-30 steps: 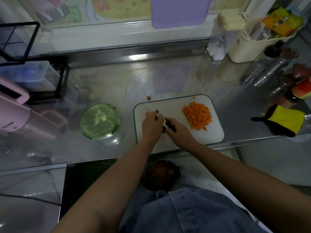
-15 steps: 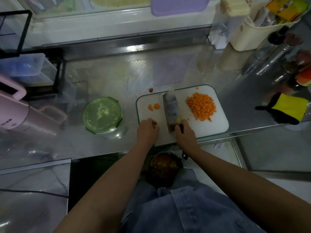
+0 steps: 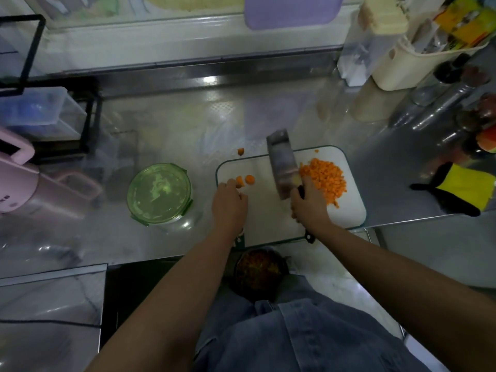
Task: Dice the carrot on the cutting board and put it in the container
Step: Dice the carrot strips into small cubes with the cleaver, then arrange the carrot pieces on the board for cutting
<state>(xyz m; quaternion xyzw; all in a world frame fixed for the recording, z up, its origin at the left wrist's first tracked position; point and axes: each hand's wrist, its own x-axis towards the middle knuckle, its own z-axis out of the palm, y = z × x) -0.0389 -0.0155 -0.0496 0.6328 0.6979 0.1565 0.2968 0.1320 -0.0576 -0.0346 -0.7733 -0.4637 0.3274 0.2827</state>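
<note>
- Left hand (image 3: 229, 208), seen from the head camera, lies on the near left part of the white plastic cutting board with a green rim (image 3: 354, 210). Its fingers are bent downward and the tips are against two small orange carrot pieces (image 3: 245, 180). Whether they pinch one I cannot tell.
- Right hand (image 3: 308, 208) is wrapped round the dark handle of a broad steel cleaver (image 3: 283, 165). The blade points away from the person across the middle of the board.
- A heap of diced orange carrot (image 3: 323, 178) lies on the right half of the board, just beside the blade.
- One stray carrot bit (image 3: 240, 151) lies on the shiny steel counter (image 3: 174, 130), just past the board's far left corner.
- A round clear glass container with a green clip-on lid (image 3: 159, 193) stands on the counter left of the board, lid on. Its contents do not show.
- A dark round bowl (image 3: 257, 269) below the counter's near edge holds orange and yellow scraps.
- A cream plastic tub (image 3: 418, 65) at the far right holds yellow and orange packets (image 3: 461, 25); their print is blurred.
- A clear plastic box on a black rack (image 3: 35, 108) at the left holds something blue.
- A pink appliance (image 3: 13, 189) at the left edge bears small dark marks, too small to read.
</note>
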